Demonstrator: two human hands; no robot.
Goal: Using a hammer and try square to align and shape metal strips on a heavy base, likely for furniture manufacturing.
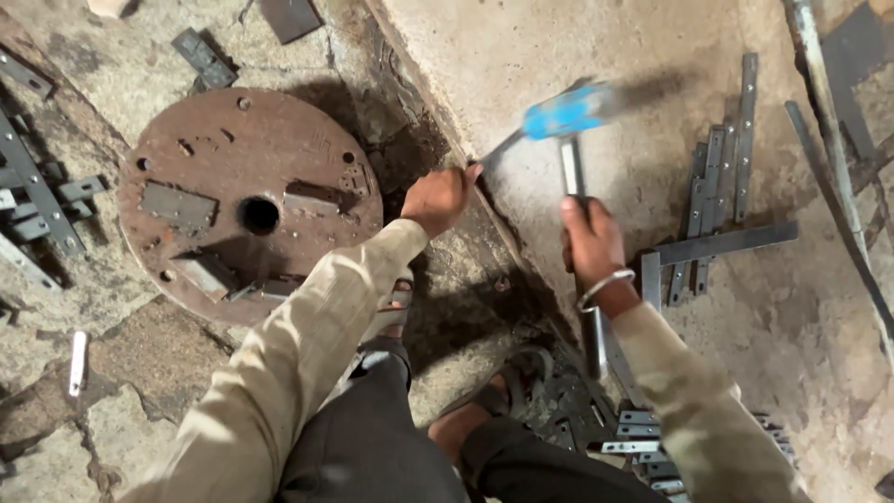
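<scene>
My right hand (pixel 590 240) grips the metal handle of a hammer (pixel 568 121) whose blue head is raised and blurred above the concrete slab. My left hand (pixel 438 197) pinches a thin metal strip (pixel 503 146) that runs from my fingers up toward the hammer head, resting along the slab's edge. A metal bangle sits on my right wrist. Both sleeves are beige.
A rusty round steel disc (pixel 250 200) with a centre hole lies to the left. Flat metal strips (pixel 719 200) lie stacked on the slab at right, more pieces (pixel 643 433) by my sandalled feet, and others (pixel 37 200) at the far left on the cracked floor.
</scene>
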